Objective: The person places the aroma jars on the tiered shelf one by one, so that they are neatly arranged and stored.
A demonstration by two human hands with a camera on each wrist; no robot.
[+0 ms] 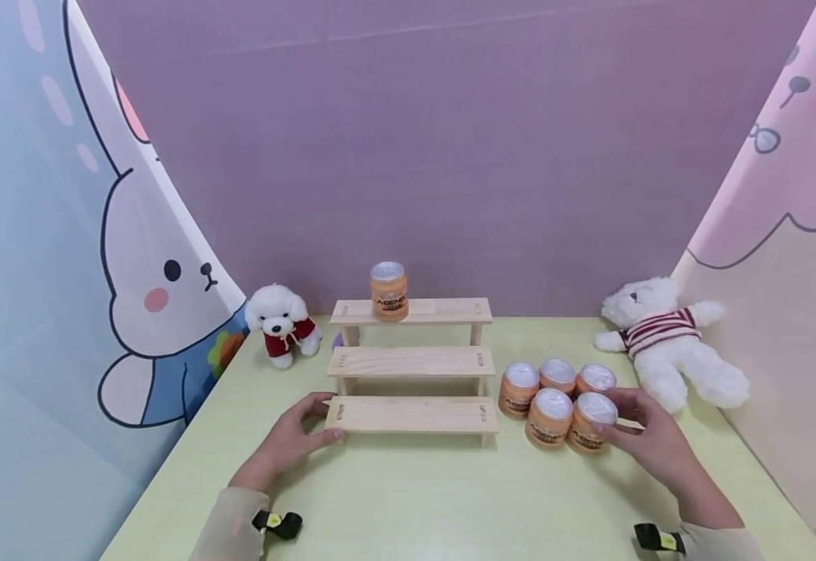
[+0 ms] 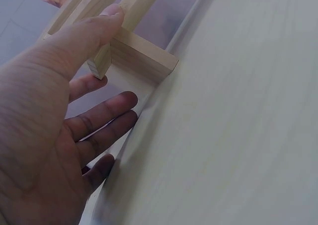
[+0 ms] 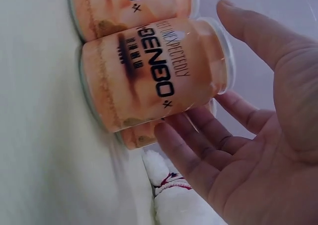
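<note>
A three-step wooden stand (image 1: 411,414) stands mid-table, with one orange jar (image 1: 390,292) upright on its top step, left of centre. My left hand (image 1: 294,438) grips the left end of the lowest step; in the left wrist view the thumb (image 2: 107,21) lies on the wood and the other fingers spread below. To the right of the stand several more orange jars with clear lids are grouped. My right hand (image 1: 649,436) is at the front right jar (image 1: 590,425). In the right wrist view its fingers (image 3: 174,143) reach along that jar's side, while the thumb stays apart, above the lid.
A white plush dog (image 1: 280,323) in a red top sits at the back left. At the back right a white plush bear (image 1: 674,339) in a striped sweater leans against the side wall. A purple backdrop (image 1: 450,156) rises behind the pale table (image 1: 408,499).
</note>
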